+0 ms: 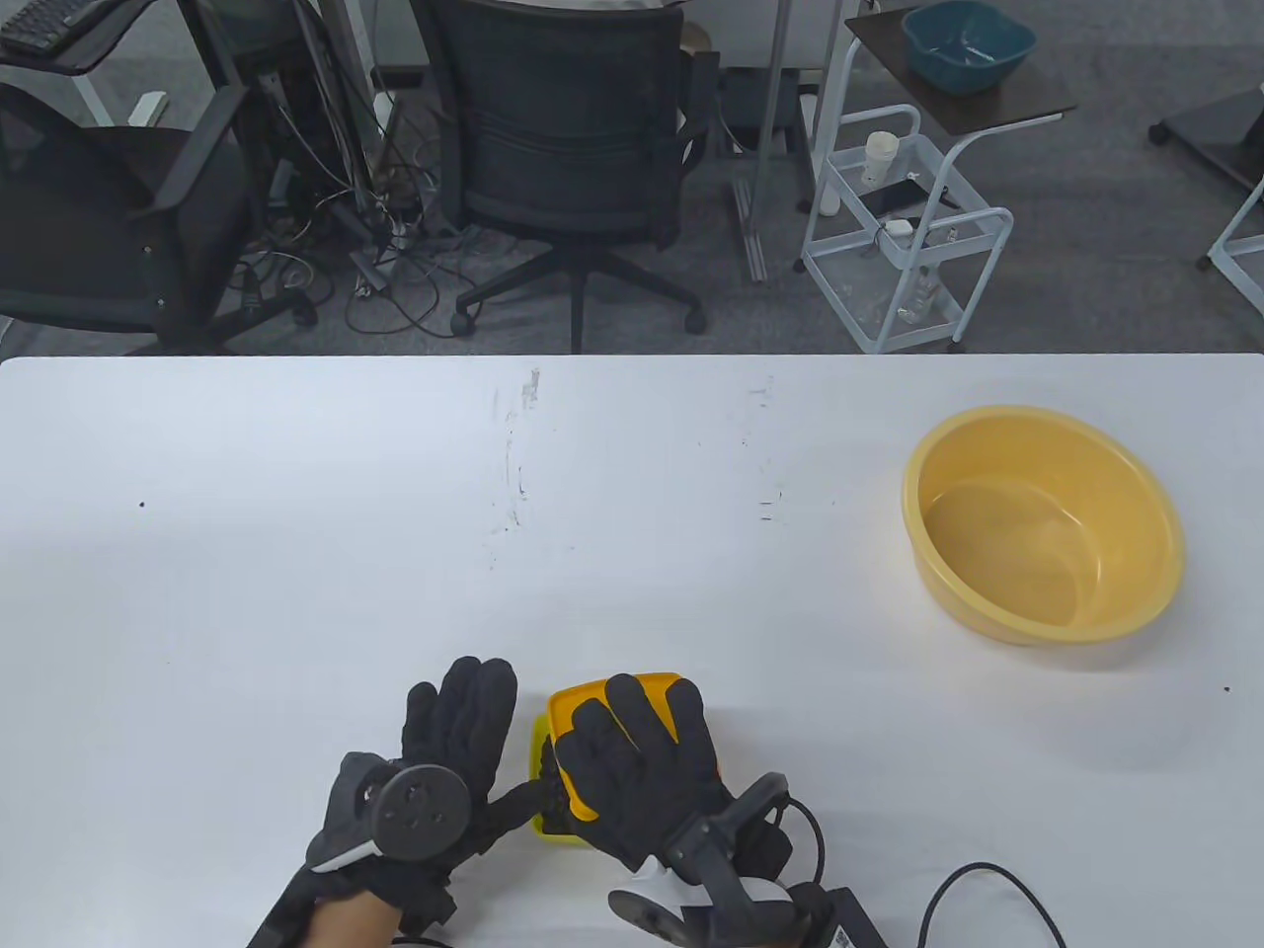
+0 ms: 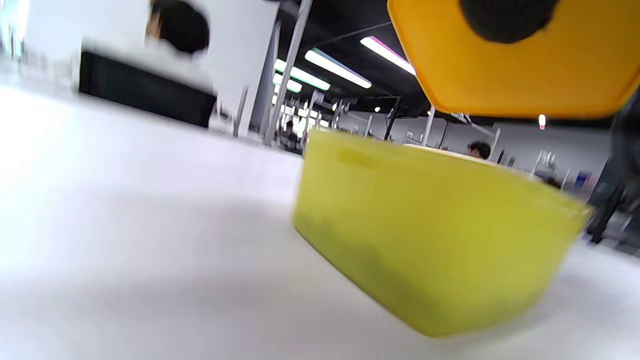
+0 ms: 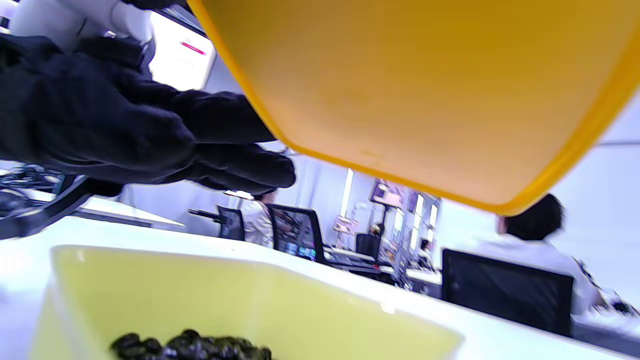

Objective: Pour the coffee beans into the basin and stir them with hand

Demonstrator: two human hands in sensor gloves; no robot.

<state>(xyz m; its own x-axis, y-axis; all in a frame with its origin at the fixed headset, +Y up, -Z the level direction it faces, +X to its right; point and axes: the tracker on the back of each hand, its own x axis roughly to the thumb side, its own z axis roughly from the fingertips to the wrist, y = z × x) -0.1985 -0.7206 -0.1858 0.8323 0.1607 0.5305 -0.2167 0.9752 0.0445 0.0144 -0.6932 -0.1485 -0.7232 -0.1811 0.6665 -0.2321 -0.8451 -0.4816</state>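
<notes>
A yellow-green container (image 2: 430, 235) stands near the table's front edge, with dark coffee beans (image 3: 190, 345) lying in its bottom. My right hand (image 1: 612, 741) grips the orange lid (image 1: 571, 707) from above and holds it tilted just over the container; the lid's underside (image 3: 425, 95) fills the top of the right wrist view. My left hand (image 1: 494, 741) lies flat on the table to the left of the container, fingers straight and thumb against the container's side. The empty yellow basin (image 1: 1116, 474) sits far off at the right of the table.
A black cable and adapter (image 1: 987, 879) lie at the front right behind my right hand. Beyond the table's far edge stand office chairs (image 1: 563, 148) and a white cart (image 1: 904, 237). Bare white table (image 1: 395, 513) lies between the container and the basin.
</notes>
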